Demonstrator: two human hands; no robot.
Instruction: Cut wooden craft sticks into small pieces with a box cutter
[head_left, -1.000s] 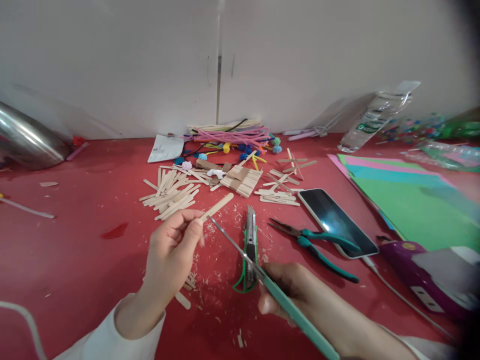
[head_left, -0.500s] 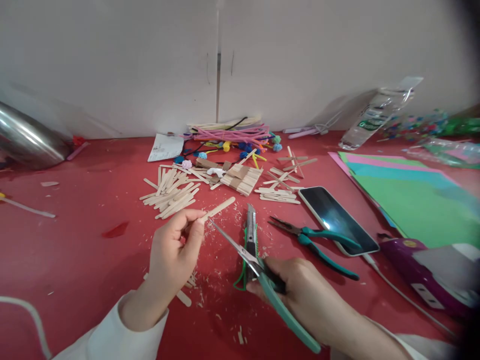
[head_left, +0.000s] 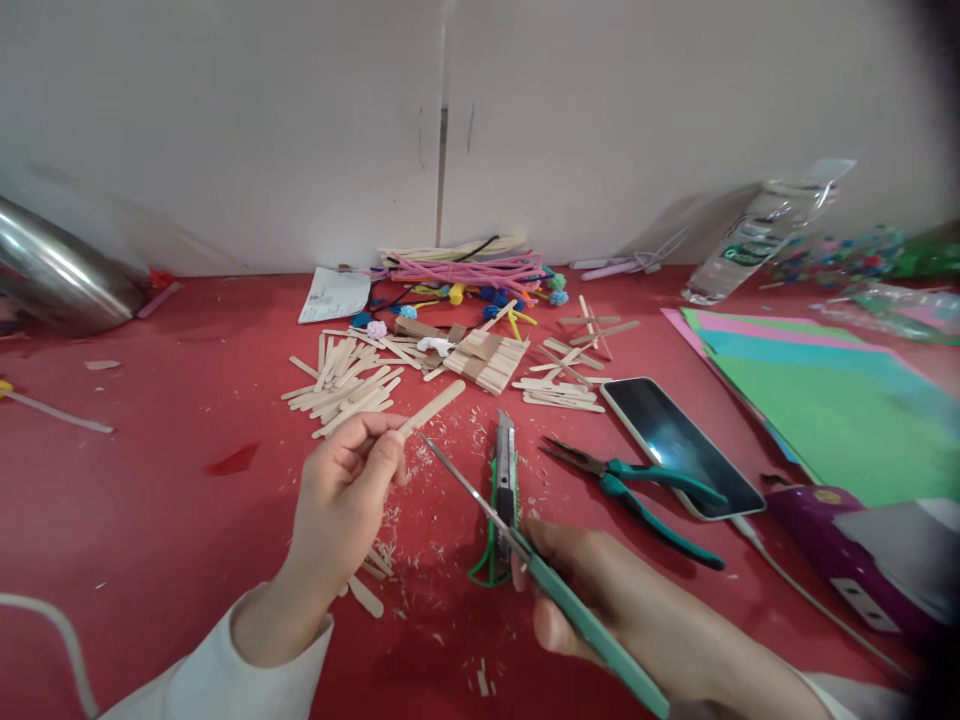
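My left hand (head_left: 346, 500) pinches a wooden craft stick (head_left: 435, 405) between thumb and fingers, its rounded end pointing up and to the right. Green-handled scissors (head_left: 555, 585) are in my right hand (head_left: 600, 590), turned edge-on, with the blade tip close to the stick near my left fingertips. Whether the tip touches the stick I cannot tell. Behind the scissors a utility knife (head_left: 505, 465) lies on the table, blade end away from me. Tiny wood slivers are scattered around it, and a few craft sticks (head_left: 366, 596) lie partly hidden beneath my left wrist.
A pile of craft sticks (head_left: 352, 385) and a bundle of sticks (head_left: 487, 360) lie ahead. Pliers (head_left: 630, 485) rest against a phone (head_left: 679, 445) with a cable. Coloured paper (head_left: 832, 400), a purple glue-gun-like tool (head_left: 817, 540), a plastic bottle (head_left: 739, 245) and pipe cleaners (head_left: 465, 268) are around.
My right hand has rolled the scissors edge-on and its fingers have shifted on the handles. The craft stick in my left hand has turned slightly more upright.
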